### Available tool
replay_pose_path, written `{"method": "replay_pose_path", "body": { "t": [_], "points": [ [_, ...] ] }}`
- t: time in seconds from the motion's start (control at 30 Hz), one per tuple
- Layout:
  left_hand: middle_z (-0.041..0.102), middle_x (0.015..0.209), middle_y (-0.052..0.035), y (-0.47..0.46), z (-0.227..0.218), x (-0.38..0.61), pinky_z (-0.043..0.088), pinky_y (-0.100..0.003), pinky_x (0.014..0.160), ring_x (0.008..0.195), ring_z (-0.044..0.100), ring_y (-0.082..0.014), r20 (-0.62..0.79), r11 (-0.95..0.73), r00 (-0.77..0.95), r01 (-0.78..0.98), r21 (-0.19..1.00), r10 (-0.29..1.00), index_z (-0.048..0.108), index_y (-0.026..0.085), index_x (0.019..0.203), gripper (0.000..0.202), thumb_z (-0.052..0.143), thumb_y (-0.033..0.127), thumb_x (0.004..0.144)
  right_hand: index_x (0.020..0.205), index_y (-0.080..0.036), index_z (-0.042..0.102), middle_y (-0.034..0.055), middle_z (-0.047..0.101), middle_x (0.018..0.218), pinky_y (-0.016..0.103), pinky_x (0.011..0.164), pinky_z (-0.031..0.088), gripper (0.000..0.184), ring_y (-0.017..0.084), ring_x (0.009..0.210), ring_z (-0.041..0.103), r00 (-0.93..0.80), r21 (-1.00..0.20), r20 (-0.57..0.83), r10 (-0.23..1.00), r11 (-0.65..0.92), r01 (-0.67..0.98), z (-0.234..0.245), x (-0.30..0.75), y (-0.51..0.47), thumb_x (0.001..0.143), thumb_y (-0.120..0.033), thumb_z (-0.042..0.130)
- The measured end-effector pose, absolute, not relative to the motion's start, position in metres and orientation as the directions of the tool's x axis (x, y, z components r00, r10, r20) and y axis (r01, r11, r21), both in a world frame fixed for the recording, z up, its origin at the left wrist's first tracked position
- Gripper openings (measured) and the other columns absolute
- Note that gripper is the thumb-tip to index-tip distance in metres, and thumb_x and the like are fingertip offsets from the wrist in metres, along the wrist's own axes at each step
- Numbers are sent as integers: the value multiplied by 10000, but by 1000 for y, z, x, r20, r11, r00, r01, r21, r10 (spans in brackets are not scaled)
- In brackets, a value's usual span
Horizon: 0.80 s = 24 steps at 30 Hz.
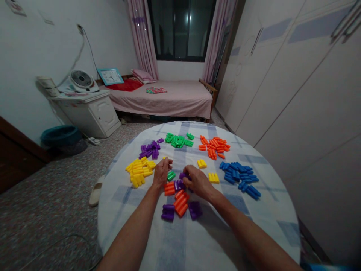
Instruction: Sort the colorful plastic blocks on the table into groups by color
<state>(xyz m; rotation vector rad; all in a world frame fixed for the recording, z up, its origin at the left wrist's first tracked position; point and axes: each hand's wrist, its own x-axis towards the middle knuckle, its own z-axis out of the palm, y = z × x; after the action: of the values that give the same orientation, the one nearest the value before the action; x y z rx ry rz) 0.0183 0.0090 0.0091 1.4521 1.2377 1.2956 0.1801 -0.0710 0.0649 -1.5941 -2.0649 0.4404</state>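
Observation:
My left hand (162,172) rests on its side on the table, its fingers curved but apart. A yellow plastic piece (165,158) shows just behind its fingertips, and a green piece (171,175) lies beside the palm. With fingers closed, my right hand (196,181) grips a purple plastic piece (183,176); the fingers hide part of it. Right in front of me are ribbed orange pieces (181,203), another orange piece (169,189), an upright-looking purple piece (179,185), and purple pieces at the left (168,212) and right (195,210).
Around the round table (135,233) lie piles of yellow (139,170), purple (150,149), green (178,140), orange (215,146) and blue (239,175) pieces. Two yellow pieces (213,178) sit right of my right hand. A bed (180,99) stands beyond; wardrobes (299,94) line the right.

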Motion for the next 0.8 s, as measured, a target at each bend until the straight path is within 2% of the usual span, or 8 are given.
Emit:
{"method": "replay_pose_path", "body": {
  "t": [0.07, 0.17, 0.3, 0.5, 0.57, 0.67, 0.8],
  "points": [
    [610, 660, -48, 10, 8, 18, 472, -272, 586, 617, 587, -147, 181, -179, -6, 144, 973, 983, 652, 129, 829, 579, 353, 625, 840, 887, -192, 551, -1, 573, 811, 241, 648, 351, 129, 125, 719, 510, -228, -499, 162, 960, 279, 820, 62, 174, -64, 767, -143, 547],
    [622, 677, -48, 11, 7, 18, 465, -265, 591, 623, 592, -145, 172, -171, 3, 143, 975, 985, 656, 131, 836, 582, 354, 629, 837, 948, -199, 575, 18, 594, 898, 246, 685, 382, 136, 129, 760, 535, -295, -505, 162, 942, 336, 795, 59, 173, -62, 816, -229, 560],
    [625, 679, -51, 12, 6, 18, 447, -258, 585, 625, 580, -141, 176, -177, 21, 154, 972, 984, 654, 126, 836, 587, 351, 628, 839, 1069, -193, 576, 62, 583, 1060, 275, 807, 417, 232, 148, 900, 562, -259, -523, 208, 943, 331, 786, 61, 193, -61, 868, -290, 514],
    [625, 689, -54, 12, 8, 19, 443, -255, 580, 628, 576, -142, 165, -167, 25, 177, 970, 986, 642, 125, 838, 570, 329, 601, 858, 1186, -175, 573, 104, 566, 1148, 333, 871, 430, 476, 229, 1016, 555, -333, -421, 5, 943, 305, 855, 61, 212, -59, 723, -231, 665],
    [636, 727, -56, 10, 8, 19, 455, -258, 590, 640, 588, -143, 181, -186, 45, 211, 960, 983, 639, 133, 847, 535, 330, 569, 870, 1195, -178, 566, 99, 563, 1150, 337, 873, 433, 476, 230, 1024, 552, -308, -432, 40, 950, 295, 852, 56, 210, -62, 729, -221, 651],
    [651, 789, -52, 7, 10, 18, 476, -272, 644, 693, 613, -151, 270, -304, 146, 335, 892, 952, 646, 158, 860, 433, 377, 497, 875, 1203, -198, 546, 78, 560, 1145, 321, 855, 444, 418, 197, 993, 562, -212, -519, 174, 962, 272, 810, 46, 213, -69, 789, -247, 584],
    [667, 955, -81, 0, 20, 22, 467, -321, 830, 910, 607, -189, 409, -553, 376, 479, 682, 831, 665, 177, 936, 320, 476, 421, 853, 1075, -168, 585, 77, 589, 1049, 317, 805, 461, 268, 169, 870, 577, 108, -608, 376, 920, 157, 778, 31, 237, -78, 855, -248, 454]
  ]
}}
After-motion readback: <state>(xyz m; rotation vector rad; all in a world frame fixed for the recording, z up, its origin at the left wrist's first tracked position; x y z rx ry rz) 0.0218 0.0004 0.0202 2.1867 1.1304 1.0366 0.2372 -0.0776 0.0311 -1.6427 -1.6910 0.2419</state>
